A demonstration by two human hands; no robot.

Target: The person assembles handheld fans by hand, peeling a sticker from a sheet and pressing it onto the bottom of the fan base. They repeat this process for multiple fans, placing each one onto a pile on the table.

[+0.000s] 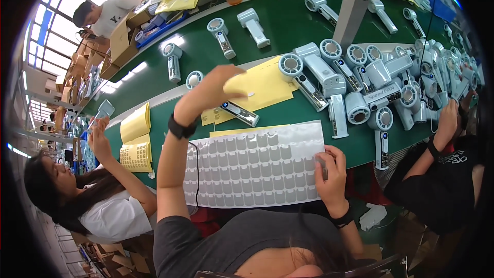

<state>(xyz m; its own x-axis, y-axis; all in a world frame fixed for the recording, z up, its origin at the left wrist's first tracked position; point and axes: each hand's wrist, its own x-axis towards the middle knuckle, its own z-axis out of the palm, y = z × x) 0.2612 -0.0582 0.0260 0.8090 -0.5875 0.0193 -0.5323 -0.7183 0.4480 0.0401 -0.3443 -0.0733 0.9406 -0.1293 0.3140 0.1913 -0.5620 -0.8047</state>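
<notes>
My left hand (pixel 218 88) is raised above the table with thumb and fingers apart and nothing visible between them. Below it lies a handheld fan (pixel 241 114), its handle showing and its head hidden by the hand. Close to that wrist is a round fan head (pixel 194 79), partly covered. In front of me lies a white sheet of grey stickers (pixel 242 167) in rows, with bare backing at its upper right. My right hand (pixel 333 177) closes on the sheet's right edge; a small grey piece shows between thumb and finger.
A large pile of pale blue handheld fans (pixel 370 85) covers the right of the green table (pixel 149 80). Yellow paper (pixel 267 85) lies beyond the sheet, and a yellow pad (pixel 135 139) at left. A grey post (pixel 355 10) rises behind. Co-workers sit on both sides.
</notes>
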